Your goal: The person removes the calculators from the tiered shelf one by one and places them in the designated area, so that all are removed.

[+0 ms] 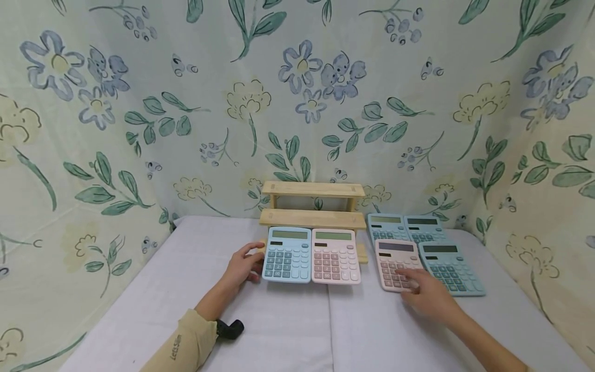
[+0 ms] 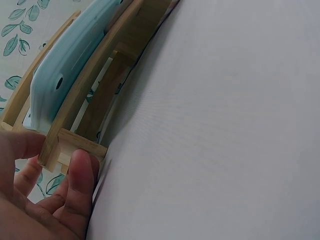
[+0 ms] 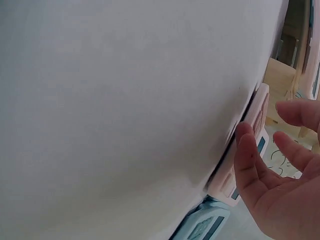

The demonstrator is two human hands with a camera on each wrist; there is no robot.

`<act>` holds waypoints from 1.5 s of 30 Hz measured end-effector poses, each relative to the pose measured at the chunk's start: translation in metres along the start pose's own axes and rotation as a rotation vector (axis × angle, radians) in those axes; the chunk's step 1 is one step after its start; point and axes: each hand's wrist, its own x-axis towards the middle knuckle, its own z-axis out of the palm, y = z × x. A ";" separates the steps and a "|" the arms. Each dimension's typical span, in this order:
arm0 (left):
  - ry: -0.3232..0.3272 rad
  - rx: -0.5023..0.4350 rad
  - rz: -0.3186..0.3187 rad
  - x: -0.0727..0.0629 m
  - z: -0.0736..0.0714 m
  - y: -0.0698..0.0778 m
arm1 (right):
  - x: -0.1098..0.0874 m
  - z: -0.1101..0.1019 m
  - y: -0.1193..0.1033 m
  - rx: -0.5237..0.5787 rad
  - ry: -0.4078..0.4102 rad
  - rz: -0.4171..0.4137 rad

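The left hand pinches the left end of the wooden rack, thumb and fingers curled about the wood, as the left wrist view shows. The right hand is loosely bent with fingers apart, over the lower right part of a pink calculator; whether the fingertips touch it I cannot tell. That calculator is on the right side of the table, just left of a blue calculator, with two more blue calculators side by side behind. On the rack's lowest step, a light blue calculator and a second pink calculator stand next to each other, displays uppermost. A beige sleeve covers the left forearm. White cloth spreads beneath everything, and a floral curtain hangs behind and at both sides.
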 end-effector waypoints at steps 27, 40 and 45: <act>-0.003 -0.002 0.003 0.000 0.001 -0.001 | 0.007 -0.007 0.007 -0.347 -0.009 -0.179; -0.001 0.003 0.009 0.000 0.000 -0.001 | 0.008 -0.006 0.008 -0.352 0.049 -0.187; -0.008 0.008 0.006 -0.001 0.000 0.000 | 0.011 -0.005 0.013 -0.354 0.070 -0.193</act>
